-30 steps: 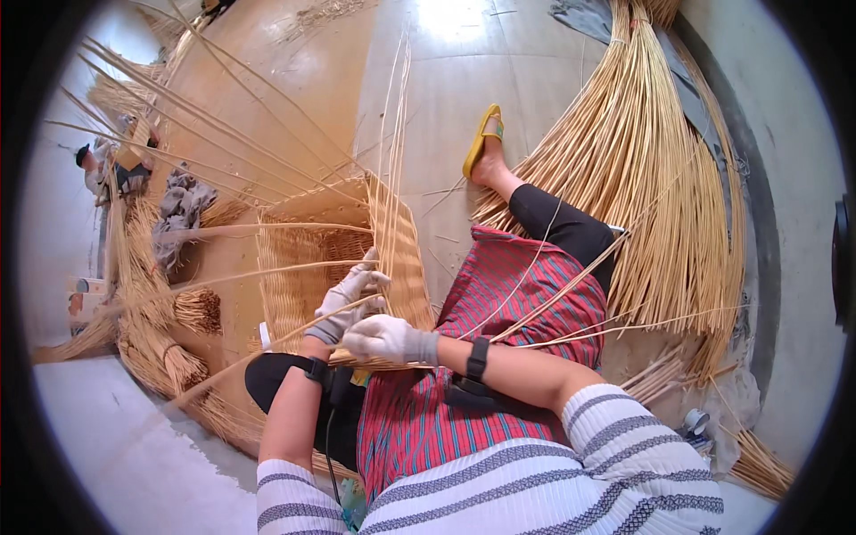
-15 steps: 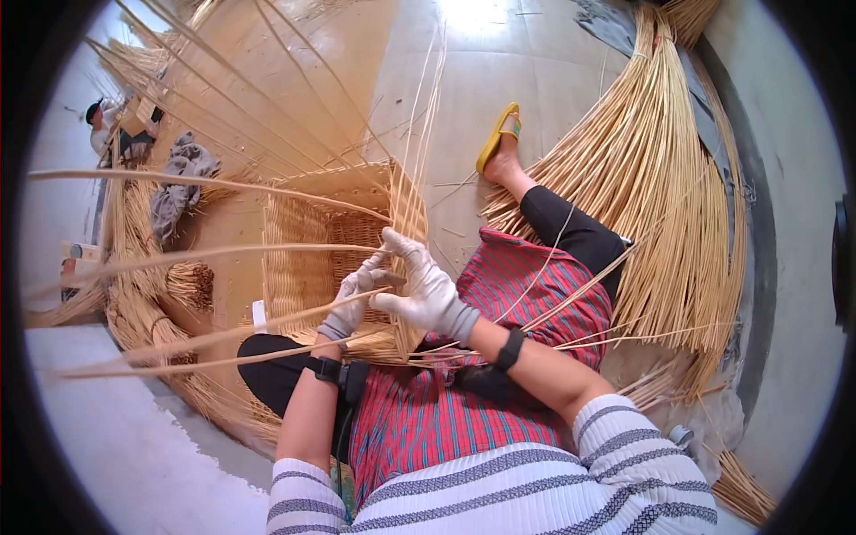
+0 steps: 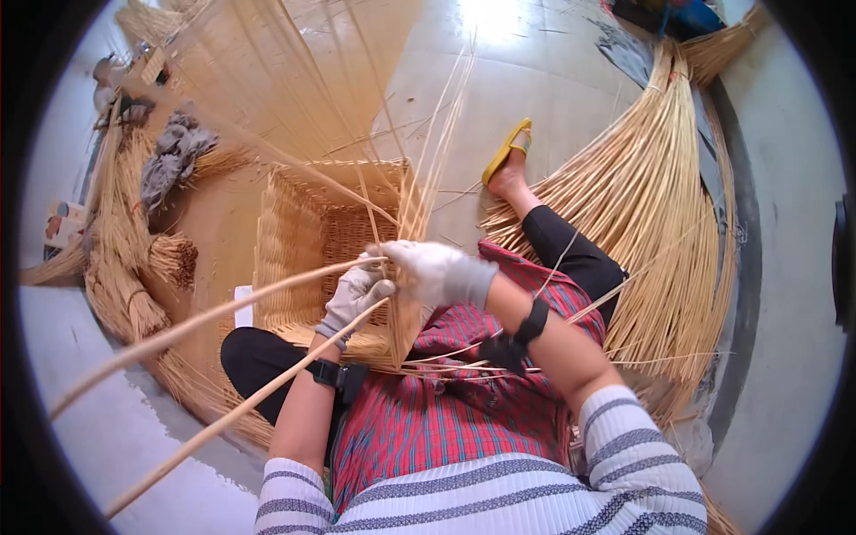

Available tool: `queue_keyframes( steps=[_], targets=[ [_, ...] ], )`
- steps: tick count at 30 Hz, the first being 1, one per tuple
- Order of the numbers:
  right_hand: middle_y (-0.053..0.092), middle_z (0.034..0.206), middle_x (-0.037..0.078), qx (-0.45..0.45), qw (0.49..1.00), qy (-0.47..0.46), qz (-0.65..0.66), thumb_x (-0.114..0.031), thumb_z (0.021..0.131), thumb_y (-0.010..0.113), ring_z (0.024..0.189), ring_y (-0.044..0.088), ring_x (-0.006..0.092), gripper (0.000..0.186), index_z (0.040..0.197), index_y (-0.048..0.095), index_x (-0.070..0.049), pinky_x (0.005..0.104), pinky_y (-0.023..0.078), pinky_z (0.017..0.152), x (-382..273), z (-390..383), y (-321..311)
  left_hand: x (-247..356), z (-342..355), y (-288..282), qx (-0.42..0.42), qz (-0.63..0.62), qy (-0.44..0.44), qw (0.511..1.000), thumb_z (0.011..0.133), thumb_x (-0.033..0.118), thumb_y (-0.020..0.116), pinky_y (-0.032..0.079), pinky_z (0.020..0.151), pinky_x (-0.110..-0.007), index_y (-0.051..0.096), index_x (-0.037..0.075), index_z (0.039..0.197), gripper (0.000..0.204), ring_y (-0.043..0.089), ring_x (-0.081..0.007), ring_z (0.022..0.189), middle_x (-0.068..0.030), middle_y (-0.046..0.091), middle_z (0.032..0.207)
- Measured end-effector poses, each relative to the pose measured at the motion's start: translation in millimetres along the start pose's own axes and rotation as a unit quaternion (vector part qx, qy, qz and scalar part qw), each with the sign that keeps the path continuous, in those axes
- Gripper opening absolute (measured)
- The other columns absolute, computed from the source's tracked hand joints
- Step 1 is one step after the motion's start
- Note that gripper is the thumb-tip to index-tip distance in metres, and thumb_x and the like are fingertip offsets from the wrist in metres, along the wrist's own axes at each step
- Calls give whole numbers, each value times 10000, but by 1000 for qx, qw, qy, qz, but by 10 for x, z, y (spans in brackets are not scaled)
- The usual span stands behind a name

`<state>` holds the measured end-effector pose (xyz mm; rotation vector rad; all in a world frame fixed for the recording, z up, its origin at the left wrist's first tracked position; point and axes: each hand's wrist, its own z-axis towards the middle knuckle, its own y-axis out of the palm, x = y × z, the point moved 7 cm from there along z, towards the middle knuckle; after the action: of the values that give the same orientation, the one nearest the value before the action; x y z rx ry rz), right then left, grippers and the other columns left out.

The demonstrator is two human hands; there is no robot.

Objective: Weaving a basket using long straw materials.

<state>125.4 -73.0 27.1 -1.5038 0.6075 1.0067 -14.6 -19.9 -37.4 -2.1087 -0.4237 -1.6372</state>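
An open, square-cornered wicker basket [image 3: 283, 236] lies tipped in front of me, its woven inside showing. Long pale wicker rods fan out from its near right rim. My left hand [image 3: 353, 299], in a white glove, is closed at that rim, its thumb and fingers pinching a thick rod [image 3: 223, 308] that reaches to the lower left. Beside it my right hand [image 3: 430, 270], gloved too and slightly blurred, has its fingers closed around rods at the same corner. A second rod [image 3: 245, 407] runs below the first and ends by my left thumb. The exact grip is partly hidden.
A big fanned bundle of rods [image 3: 615, 232] lies on the right, past my outstretched leg with a yellow slipper [image 3: 506, 153]. More bundles [image 3: 116, 267] and a grey cloth [image 3: 178, 156] lie at left. A blurred person [image 3: 105, 82] is at the far left.
My right hand has turned and moved closer over the rim. The rods on the left have swung downward, and those above have shifted upright. The left hand stays at the rim.
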Motion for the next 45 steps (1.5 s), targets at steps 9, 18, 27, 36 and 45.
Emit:
queue_keyframes(
  steps=[9,18,27,36,45],
  targets=[
    [689,1011,-3,399,766,57,501,-32,914,722,909,665,104,231,1135,668,-70,274,556,854,1734,-83,-701,203,258,7,152,13,-1,988,871,184,827,518,791,-268,555,68,1075,360,593,-96,846,-7,614,958],
    [690,983,72,216,890,155,-370,-471,950,575,1030,600,328,355,994,740,-160,460,407,1024,841,266,-828,332,219,-66,81,198,31,976,828,330,835,466,979,-385,767,139,1123,358,586,-192,1025,-26,613,1016],
    [654,956,68,340,832,297,323,-104,813,816,850,631,123,558,1264,494,-33,314,563,757,1220,-155,-195,305,241,-74,77,110,72,988,935,467,689,349,1165,-450,766,142,1147,396,455,-315,1354,-155,560,1374],
    [635,1243,59,294,915,-123,-246,-139,770,758,1137,613,296,623,1369,620,-236,417,478,1010,-424,263,-477,155,245,-153,78,73,22,994,793,48,755,325,1182,-476,692,126,1200,420,553,-331,1239,-117,623,1247],
    [655,979,119,309,895,19,322,-39,829,690,885,656,270,240,1065,708,-79,389,552,796,1494,336,-1159,545,480,-5,49,425,117,896,907,155,632,180,1232,-559,708,347,1261,410,496,-280,1323,18,657,1279]
  ],
)
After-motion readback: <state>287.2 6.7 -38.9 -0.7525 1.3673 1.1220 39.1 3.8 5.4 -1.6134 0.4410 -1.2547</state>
